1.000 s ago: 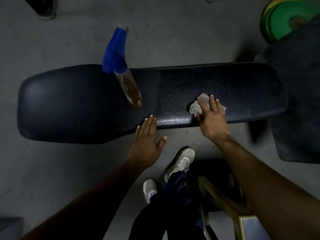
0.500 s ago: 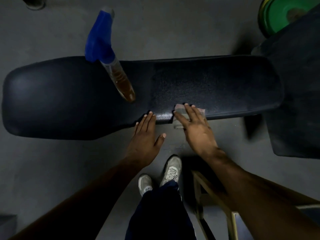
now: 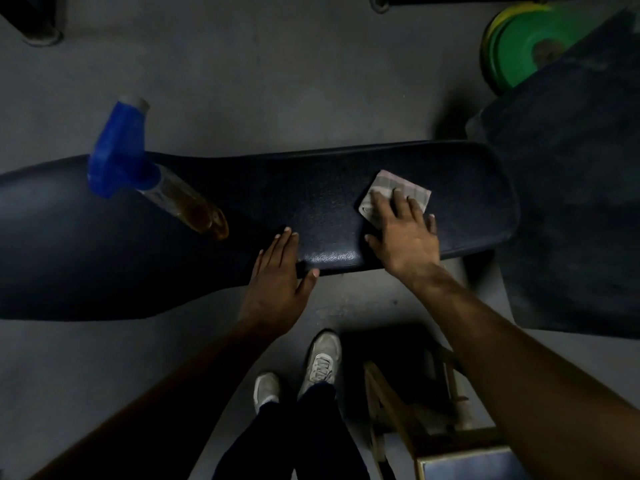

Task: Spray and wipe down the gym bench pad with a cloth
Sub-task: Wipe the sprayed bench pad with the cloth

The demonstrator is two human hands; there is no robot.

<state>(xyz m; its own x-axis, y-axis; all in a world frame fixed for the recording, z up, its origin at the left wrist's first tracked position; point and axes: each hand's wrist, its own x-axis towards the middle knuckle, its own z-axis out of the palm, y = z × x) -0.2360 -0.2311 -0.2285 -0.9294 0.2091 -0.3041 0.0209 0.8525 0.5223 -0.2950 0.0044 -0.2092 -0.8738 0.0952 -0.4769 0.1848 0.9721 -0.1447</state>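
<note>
While the right hand (image 3: 403,233) presses flat on the cloth (image 3: 394,194) at the desk (image 3: 311,209) pad's 3 o'clock end; left hand (image 3: 277,271), fingers straight, braces the near edge; risk: sweeping cloth could topple the upright bottle (image 3: 156,178) at 9 o'clock.

The floor (image 3: 277,81) is grey concrete, dull and scuffed. At the far right a green weight plate (image 3: 519,46) lies with a yellow plate (image 3: 491,26) showing behind its left rim. A large dark mat or pad (image 3: 571,202) fills the right side and covers part of the green plate. At the near right stands a wooden frame (image 3: 391,410), perhaps a stool, with a bluish panel (image 3: 467,465) at its near end. Two pale sneakers (image 3: 322,362) stand on the floor below dark trousers (image 3: 294,441). A dark equipment foot (image 3: 38,29) sits at the far left corner.
</note>
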